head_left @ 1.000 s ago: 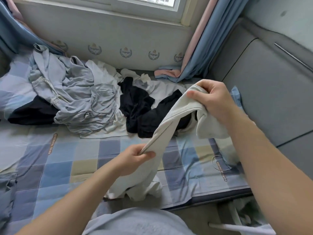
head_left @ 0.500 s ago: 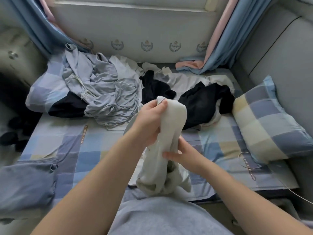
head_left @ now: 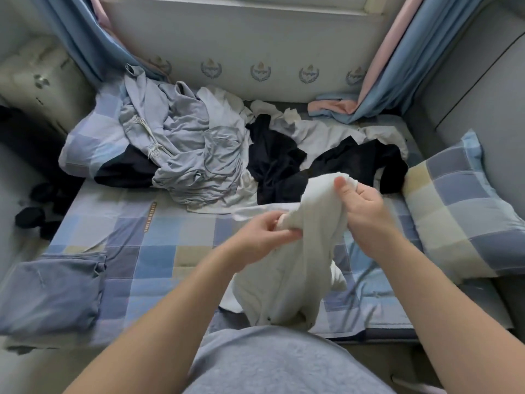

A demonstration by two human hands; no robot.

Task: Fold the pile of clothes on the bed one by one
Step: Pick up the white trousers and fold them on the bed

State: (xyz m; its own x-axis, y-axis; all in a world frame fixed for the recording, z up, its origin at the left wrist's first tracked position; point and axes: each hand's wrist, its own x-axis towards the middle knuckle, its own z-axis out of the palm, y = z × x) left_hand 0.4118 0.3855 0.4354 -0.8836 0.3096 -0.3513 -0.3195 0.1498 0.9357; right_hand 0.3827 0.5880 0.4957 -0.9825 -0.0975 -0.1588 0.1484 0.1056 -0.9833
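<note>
The pile (head_left: pixel 199 155) of grey-blue, black and white clothes lies crumpled on the far half of the checked bed (head_left: pixel 159 251), against the wall. In front of the pile, nearer the camera, a white garment (head_left: pixel 298 265) hangs bunched above the bed, held up by both hands. The right hand (head_left: pixel 362 207) grips its top with the thumb pressed on the cloth, just in front of the pile's black part. The left hand (head_left: pixel 262 233) pinches a fold of the garment with curled fingers, lower down and further from the pile. The garment's lower end sags toward the bed's near edge; whether it touches I cannot tell. Right of the pile lies a checked pillow (head_left: pixel 460 206). Well in front of the pile's left end, a folded blue-grey piece (head_left: pixel 54 294) lies flat. Blue curtains (head_left: pixel 85 46) hang behind the pile on both sides.
</note>
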